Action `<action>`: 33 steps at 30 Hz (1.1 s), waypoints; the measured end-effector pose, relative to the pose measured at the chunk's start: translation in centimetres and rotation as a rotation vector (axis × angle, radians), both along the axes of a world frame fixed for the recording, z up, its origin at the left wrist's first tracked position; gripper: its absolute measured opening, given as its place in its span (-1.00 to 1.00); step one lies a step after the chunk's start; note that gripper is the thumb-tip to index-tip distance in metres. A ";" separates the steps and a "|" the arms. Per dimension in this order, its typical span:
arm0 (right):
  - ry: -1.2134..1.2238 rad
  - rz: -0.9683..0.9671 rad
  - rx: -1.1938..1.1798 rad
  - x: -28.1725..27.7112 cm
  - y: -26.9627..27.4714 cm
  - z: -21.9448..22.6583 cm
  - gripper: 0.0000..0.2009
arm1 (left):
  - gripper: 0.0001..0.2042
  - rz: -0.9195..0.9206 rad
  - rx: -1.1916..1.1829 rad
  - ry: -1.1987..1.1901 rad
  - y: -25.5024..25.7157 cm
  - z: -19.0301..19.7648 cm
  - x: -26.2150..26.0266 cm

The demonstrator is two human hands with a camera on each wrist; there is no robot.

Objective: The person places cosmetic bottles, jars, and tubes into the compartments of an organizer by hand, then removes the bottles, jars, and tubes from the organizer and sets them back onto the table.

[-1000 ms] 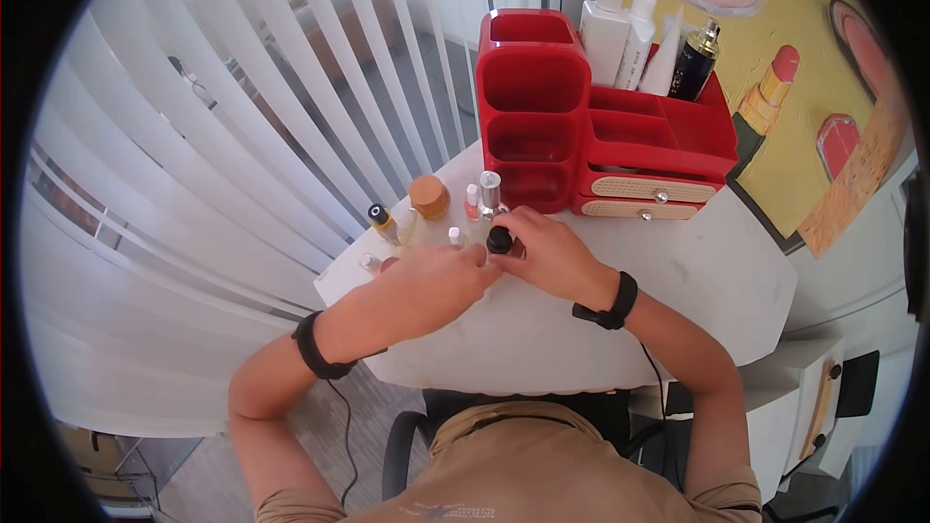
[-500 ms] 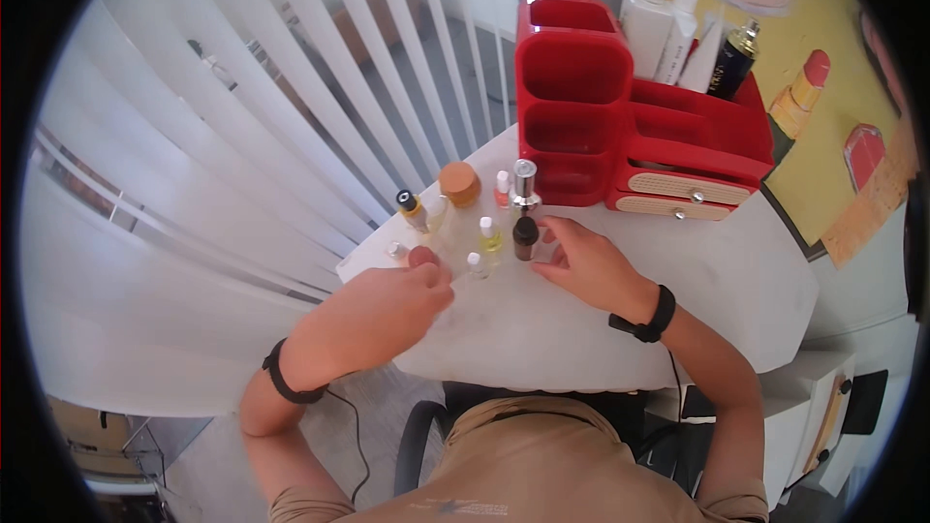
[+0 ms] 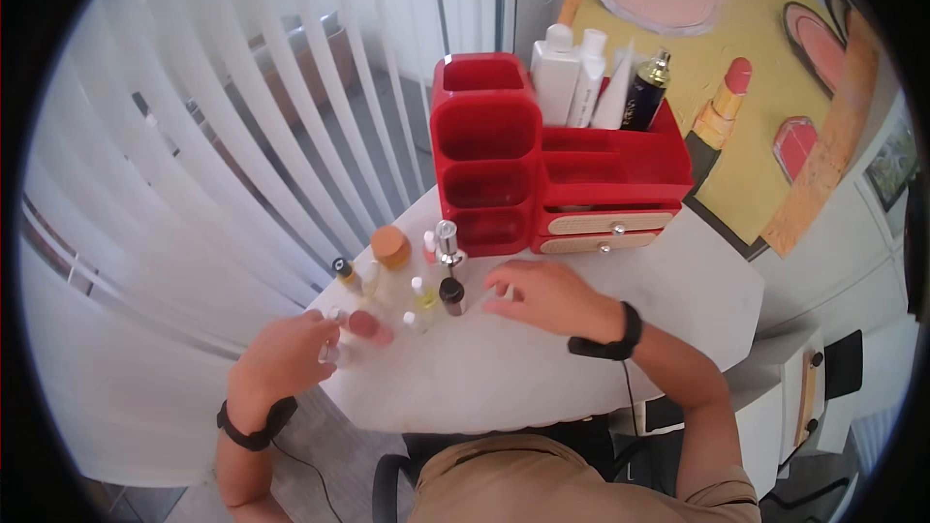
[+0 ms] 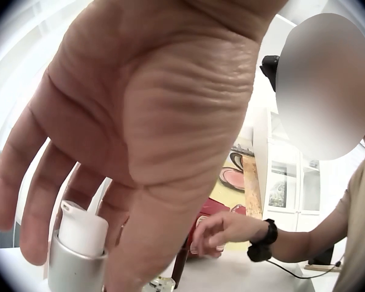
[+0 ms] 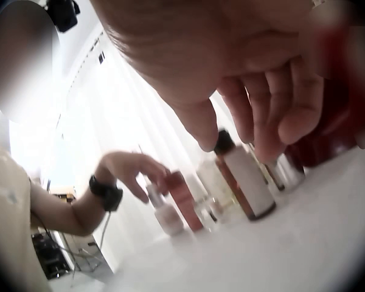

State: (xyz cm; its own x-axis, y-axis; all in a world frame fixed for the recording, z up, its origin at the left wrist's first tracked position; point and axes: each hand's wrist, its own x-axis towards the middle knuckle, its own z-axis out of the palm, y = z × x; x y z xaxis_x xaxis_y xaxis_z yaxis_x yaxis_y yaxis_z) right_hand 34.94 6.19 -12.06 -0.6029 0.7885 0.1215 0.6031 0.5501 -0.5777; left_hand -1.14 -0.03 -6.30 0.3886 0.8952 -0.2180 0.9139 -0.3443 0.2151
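Observation:
My left hand [image 3: 286,358] is at the table's left edge, thumb and fingers spread around a small bottle [image 3: 329,354]. In the left wrist view this bottle has a white pump top [image 4: 84,228] and a silver body [image 4: 76,267]; contact is unclear. A pink-red tube [image 3: 366,325] stands beside it. My right hand [image 3: 562,300] hovers over the table with bent, parted fingers and nothing between them. To its left stands a dark-capped brown bottle [image 3: 451,296], whose pale label [image 5: 250,179] shows in the right wrist view.
Small bottles, a wooden-lidded jar [image 3: 390,246] and a silver-capped bottle [image 3: 448,244] stand behind. A red organizer [image 3: 484,160] with drawers holds white bottles [image 3: 556,77] and a dark spray bottle [image 3: 645,92]. White blinds [image 3: 232,165] hang at left.
Both hands have parted from the middle of the bottles. My left hand has moved left past the pink-red tube; my right hand has drawn back rightward from the dark-capped bottle. The head view has shifted.

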 end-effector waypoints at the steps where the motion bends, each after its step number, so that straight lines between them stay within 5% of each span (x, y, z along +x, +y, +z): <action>1: 0.053 -0.070 0.050 1.0 -0.1 1.9 -0.73 | -0.70 0.022 -0.049 0.039 0.0 0.6 0.2; 4: 0.341 -0.271 0.063 4.6 1.6 8.1 -0.75 | -0.68 0.052 -0.060 0.052 0.4 2.2 0.3; 9: 0.316 -0.430 0.379 8.2 8.2 15.0 -0.58 | -0.71 -0.036 0.142 -0.063 3.8 7.2 3.3; 11: 0.119 -0.393 0.818 8.4 12.4 16.5 -0.66 | -0.73 -0.134 0.275 -0.129 6.5 9.5 6.5; 12: 0.127 -0.385 0.830 8.0 14.3 18.2 -0.66 | -0.74 -0.195 0.374 -0.174 8.1 10.3 8.5; 14: -0.339 -0.540 0.496 6.6 16.7 20.6 -0.75 | -0.70 -0.313 0.491 -0.257 11.9 12.4 12.8; 17: -0.425 -0.544 0.385 4.4 16.3 21.3 -0.80 | -0.63 -0.345 0.620 -0.355 18.7 14.7 18.8; 20: -0.387 -0.400 0.619 6.2 18.0 20.1 -0.86 | -0.56 -0.352 0.597 -0.281 23.7 15.3 23.1; 25: -0.267 -0.410 0.672 9.0 15.9 21.8 -0.73 | -0.50 -0.304 0.420 -0.262 28.2 14.7 25.3; 29: -0.220 -0.362 1.027 9.4 10.4 24.6 -0.73 | -0.58 -0.434 0.547 -0.273 28.8 13.8 25.0; 33: -0.172 -0.339 0.872 7.5 3.2 25.9 -0.71 | -0.67 -0.373 0.445 -0.271 26.3 15.0 26.1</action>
State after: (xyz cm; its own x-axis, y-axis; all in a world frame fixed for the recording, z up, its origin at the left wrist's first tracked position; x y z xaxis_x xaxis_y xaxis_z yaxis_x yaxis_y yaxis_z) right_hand 42.47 9.42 13.81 -0.4228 0.5979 0.6810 0.8484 0.5252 0.0656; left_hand 24.95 26.31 8.74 0.6804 0.6715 0.2935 0.6487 -0.7382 0.1849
